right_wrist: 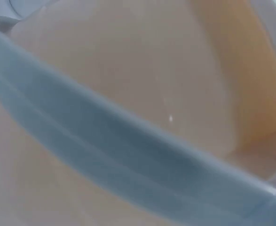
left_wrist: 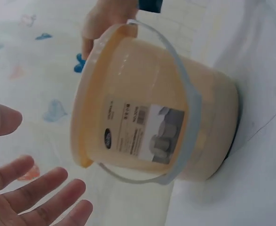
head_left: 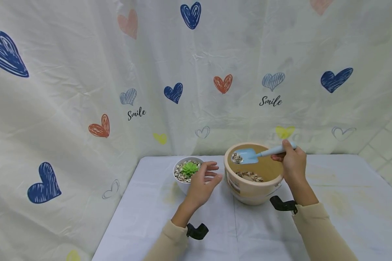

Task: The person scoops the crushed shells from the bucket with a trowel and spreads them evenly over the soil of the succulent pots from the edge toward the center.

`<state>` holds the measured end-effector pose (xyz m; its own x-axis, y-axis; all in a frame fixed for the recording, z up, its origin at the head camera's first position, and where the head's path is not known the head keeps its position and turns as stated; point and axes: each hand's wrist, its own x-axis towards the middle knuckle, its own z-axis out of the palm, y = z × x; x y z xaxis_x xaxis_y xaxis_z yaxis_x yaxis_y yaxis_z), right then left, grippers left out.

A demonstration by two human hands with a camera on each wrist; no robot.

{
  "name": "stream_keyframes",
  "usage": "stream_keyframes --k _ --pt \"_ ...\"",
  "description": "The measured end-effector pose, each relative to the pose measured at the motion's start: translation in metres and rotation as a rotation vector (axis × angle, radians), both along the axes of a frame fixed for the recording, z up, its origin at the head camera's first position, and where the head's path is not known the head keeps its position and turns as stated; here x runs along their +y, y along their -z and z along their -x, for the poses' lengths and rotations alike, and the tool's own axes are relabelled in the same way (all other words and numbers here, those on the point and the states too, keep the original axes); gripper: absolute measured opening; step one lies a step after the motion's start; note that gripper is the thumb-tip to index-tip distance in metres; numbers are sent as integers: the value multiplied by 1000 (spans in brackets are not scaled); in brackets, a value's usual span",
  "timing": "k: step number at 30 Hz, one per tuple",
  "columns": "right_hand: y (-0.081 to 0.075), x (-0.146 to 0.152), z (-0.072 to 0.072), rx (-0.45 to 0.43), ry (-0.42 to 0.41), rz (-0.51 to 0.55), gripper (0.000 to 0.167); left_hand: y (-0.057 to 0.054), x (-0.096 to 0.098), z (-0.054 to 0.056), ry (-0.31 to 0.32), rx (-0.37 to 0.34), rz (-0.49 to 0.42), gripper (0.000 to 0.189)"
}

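My right hand (head_left: pixel 293 163) grips the pale handle of a light blue toy shovel (head_left: pixel 249 156), held over the mouth of a peach-coloured bucket (head_left: pixel 253 186). A small heap of pebbles (head_left: pixel 237 158) lies on the shovel's blade. More pebbles (head_left: pixel 249 176) cover part of the bucket's bottom. Between the bucket and a white pot (head_left: pixel 184 186) is my left hand (head_left: pixel 202 183), its fingers spread and holding nothing. The pot holds a green succulent (head_left: pixel 190 168) ringed by pebbles. In the right wrist view the bucket's grey-blue handle (right_wrist: pixel 105 136) crosses close to the camera.
A white cloth covers the table (head_left: pixel 215 232). Behind it hangs a white curtain (head_left: pixel 241 119) printed with hearts. The bucket's carrying handle (left_wrist: pixel 193 103) hangs down across its labelled side. Both wrists wear black camera mounts (head_left: pixel 197 231).
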<state>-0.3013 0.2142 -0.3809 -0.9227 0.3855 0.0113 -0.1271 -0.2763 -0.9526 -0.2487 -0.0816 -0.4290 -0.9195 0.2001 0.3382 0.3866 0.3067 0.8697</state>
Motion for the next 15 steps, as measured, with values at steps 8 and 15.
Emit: stream_keyframes --k 8,15 --pt "-8 -5 -6 41 -34 53 33 -19 -44 2 -129 171 0 18" --pt "-22 -23 -13 74 -82 38 38 -26 -79 7 -252 259 -43 16"
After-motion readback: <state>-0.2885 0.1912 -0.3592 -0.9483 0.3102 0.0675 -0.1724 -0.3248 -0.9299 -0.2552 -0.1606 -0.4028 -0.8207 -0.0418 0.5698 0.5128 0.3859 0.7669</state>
